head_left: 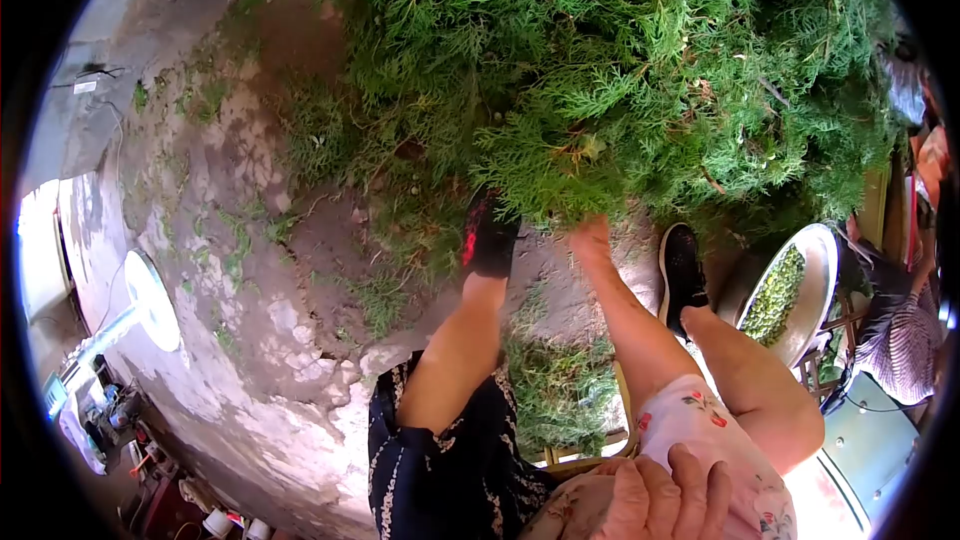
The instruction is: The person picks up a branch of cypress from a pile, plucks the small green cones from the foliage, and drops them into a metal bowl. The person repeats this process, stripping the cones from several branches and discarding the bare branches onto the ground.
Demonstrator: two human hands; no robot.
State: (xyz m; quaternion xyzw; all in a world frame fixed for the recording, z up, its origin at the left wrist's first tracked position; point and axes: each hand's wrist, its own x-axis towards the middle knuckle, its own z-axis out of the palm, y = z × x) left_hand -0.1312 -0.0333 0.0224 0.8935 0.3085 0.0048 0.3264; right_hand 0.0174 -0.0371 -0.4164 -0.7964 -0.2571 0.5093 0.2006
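Leafy branches (620, 70) pile from twelve to two o'clock. The right hand (590, 237) reaches into their lower edge near the centre, fingers buried, so I cannot tell their grip; the left hand (668, 500), at five o'clock, is loosely bent, its hold hidden. A tugged branch or shifting shoe (682, 265) could jolt the bowl (826, 260) at three o'clock, spilling green pieces (775, 295)

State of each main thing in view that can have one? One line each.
Green branches: heaped, spread over the ground
Upper hand: reaching into the branches, partly hidden, grip unclear
Lower hand: fingers loosely bent, grip unclear
Basin: open, partly filled
Green pieces: heaped in the basin
Shoes: both worn, one partly overlapped by branches
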